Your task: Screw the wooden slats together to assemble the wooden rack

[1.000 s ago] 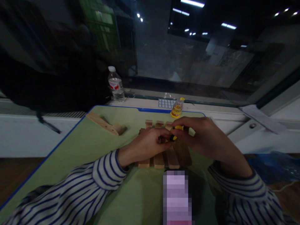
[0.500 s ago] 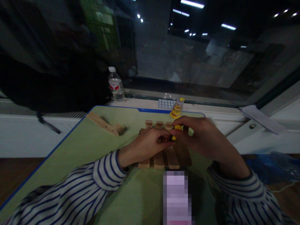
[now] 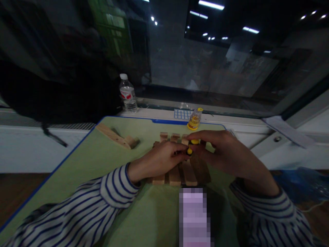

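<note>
A slatted wooden rack [image 3: 180,171] of pale strips lies on the green mat [image 3: 102,164]. My left hand [image 3: 159,159] rests on the rack with its fingers pinched together at a spot on the slats; what they pinch is hidden. My right hand [image 3: 223,151] is closed round a small yellow and black screwdriver [image 3: 191,145], its tip pointing down at the rack just beside my left fingertips. Both hands meet over the middle of the rack.
A second wooden piece [image 3: 117,136] lies at the mat's back left. A small yellow-capped container [image 3: 194,119] and a blue grid card [image 3: 182,114] stand on the white ledge behind, with a water bottle [image 3: 128,93] farther left. A blurred purple patch [image 3: 194,218] covers the near centre.
My right hand has shifted slightly, and the screwdriver's yellow parts have turned a little in its fingers. My left hand and the rack have stayed in place.
</note>
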Motion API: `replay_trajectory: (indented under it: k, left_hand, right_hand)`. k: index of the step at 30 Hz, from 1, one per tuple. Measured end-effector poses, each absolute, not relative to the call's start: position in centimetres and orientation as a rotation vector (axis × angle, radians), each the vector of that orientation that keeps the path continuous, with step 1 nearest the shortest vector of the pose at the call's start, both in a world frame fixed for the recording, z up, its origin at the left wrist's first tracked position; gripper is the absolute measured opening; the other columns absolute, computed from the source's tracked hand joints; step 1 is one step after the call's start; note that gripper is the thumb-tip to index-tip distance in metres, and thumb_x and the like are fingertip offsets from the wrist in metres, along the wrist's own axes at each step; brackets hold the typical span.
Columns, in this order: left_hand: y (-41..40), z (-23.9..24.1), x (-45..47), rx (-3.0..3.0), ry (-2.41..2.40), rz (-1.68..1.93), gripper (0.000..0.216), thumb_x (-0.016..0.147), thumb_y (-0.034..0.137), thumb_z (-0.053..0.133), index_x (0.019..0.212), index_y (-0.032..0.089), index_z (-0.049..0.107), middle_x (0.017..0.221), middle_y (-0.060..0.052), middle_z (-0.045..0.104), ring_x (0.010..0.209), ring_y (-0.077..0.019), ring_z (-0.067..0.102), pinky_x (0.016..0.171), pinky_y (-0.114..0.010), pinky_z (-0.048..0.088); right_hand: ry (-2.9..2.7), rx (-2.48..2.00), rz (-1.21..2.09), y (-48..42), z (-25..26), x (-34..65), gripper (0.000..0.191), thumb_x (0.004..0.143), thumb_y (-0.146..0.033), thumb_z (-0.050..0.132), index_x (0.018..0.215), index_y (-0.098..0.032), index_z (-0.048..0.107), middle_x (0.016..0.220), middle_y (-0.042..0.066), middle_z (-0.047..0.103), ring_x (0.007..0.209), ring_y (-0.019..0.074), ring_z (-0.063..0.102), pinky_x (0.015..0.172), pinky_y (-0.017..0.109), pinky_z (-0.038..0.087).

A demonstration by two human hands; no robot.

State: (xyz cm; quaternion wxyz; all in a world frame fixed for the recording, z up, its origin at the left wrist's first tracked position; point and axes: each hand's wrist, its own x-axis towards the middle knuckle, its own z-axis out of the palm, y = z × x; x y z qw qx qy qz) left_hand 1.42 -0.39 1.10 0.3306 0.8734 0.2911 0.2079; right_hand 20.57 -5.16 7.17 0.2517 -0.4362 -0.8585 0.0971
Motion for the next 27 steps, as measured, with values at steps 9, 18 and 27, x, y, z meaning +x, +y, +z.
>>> replay_trajectory:
  k: [9,18,27]
  left_hand:
    - [-0.28,0.93,1.50,2.242,0.809,0.558,0.025,0.086,0.031,0.057,0.107,0.021,0.066,0.097,-0.003,0.070,0.084,-0.0173,0.064,0.075,-0.028,0.049]
    - [-0.39,1.13,1.52,2.243,0.833,0.590,0.024,0.086,0.033,0.059,0.105,0.021,0.068,0.092,-0.003,0.071,0.081,-0.0172,0.064,0.077,-0.029,0.050]
    - [-0.24,0.72,1.57,2.264,0.822,0.584,0.025,0.088,0.029,0.054,0.108,0.021,0.067,0.092,-0.003,0.071,0.081,-0.0169,0.064,0.078,-0.029,0.050]
  right_hand:
    - [-2.352,-1.209,0.185,-5.06,6.98,20.66,0.015,0.087,-0.025,0.057,0.097,-0.021,0.067,0.089,0.002,0.072,0.070,0.0129,0.064,0.065,0.025,0.045]
    - [-2.348,-1.277,0.084,-4.97,7.00,20.29,0.021,0.090,-0.034,0.054,0.097,-0.018,0.065,0.084,0.003,0.070,0.072,0.0150,0.063,0.065,0.027,0.044]
    - [-2.336,-1.258,0.132,-4.87,6.72,20.37,0.026,0.089,-0.032,0.055,0.110,-0.020,0.062,0.099,0.003,0.071,0.083,0.0161,0.065,0.072,0.029,0.049]
